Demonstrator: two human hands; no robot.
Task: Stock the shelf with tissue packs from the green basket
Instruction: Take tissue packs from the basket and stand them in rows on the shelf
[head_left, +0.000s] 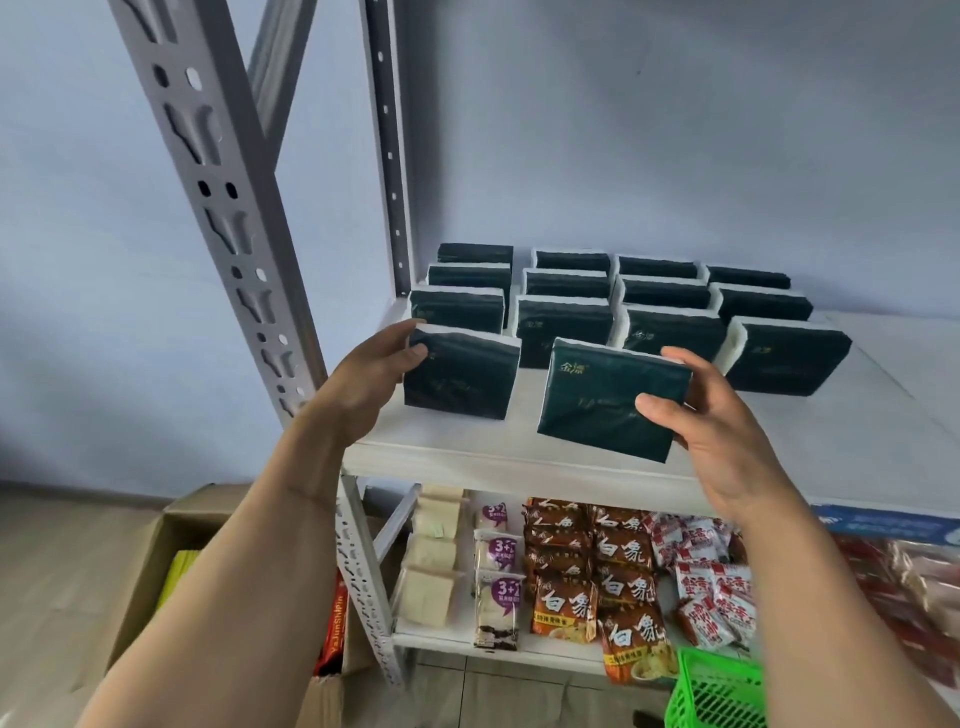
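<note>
Several dark green tissue packs (566, 325) stand upright in rows on the white upper shelf (519, 452). My left hand (374, 374) grips the left edge of one pack (462, 376) at the front of the leftmost row, its base on the shelf. My right hand (711, 421) holds another pack (608, 400) by its right edge, tilted at the shelf's front in line with the second row. A corner of the green basket (717, 691) shows at the bottom right, below my right forearm; its contents are hidden.
A grey perforated upright (228, 208) rises on the left of the shelf. The lower shelf carries noodle packets (618, 571), snack bags (711, 587) and pale wrapped blocks (431, 561). An open cardboard box (171, 561) sits on the floor at the left.
</note>
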